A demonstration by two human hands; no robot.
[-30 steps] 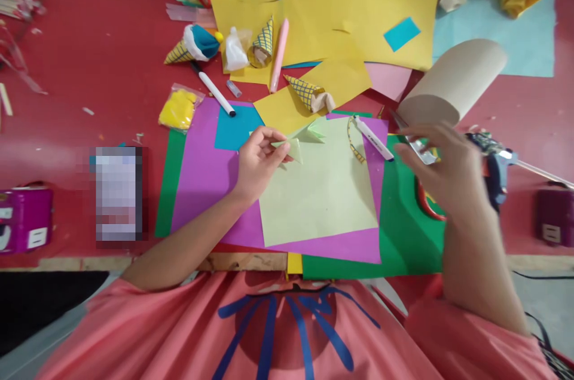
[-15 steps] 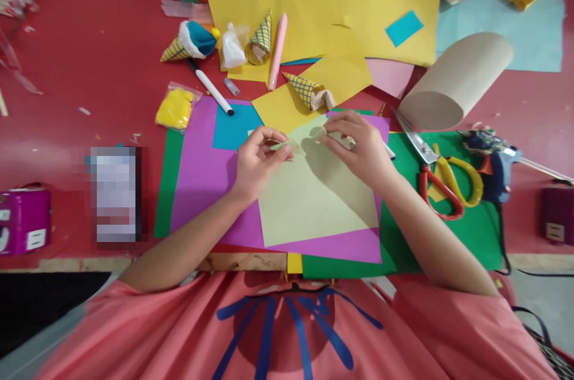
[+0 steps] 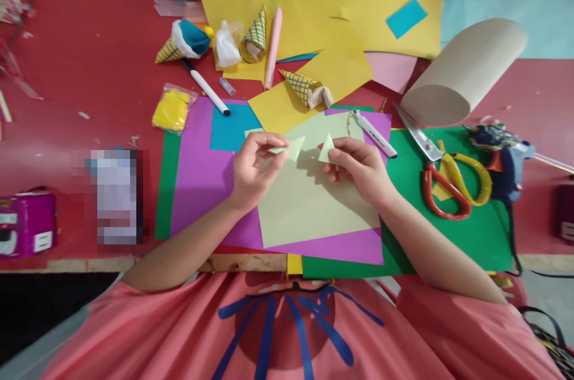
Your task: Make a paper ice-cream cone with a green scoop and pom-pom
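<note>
pale green paper piece (image 3: 295,147) sits finger-pinched in the left hand (image 3: 253,172), a small paper triangle (image 3: 327,149) likewise in the right hand (image 3: 362,166), both over a pale green sheet (image 3: 316,210) — a light, edge-only hold should spare them creases.

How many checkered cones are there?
3: the blue-topped cone at upper left, the point-up cone beside the pink stick, and the sideways cone on yellow paper.

Soft light fell across a red tabletop (image 3: 112,75) with a wooden front edge (image 3: 251,262); grey floor (image 3: 545,296) showed at the lower right.
</note>
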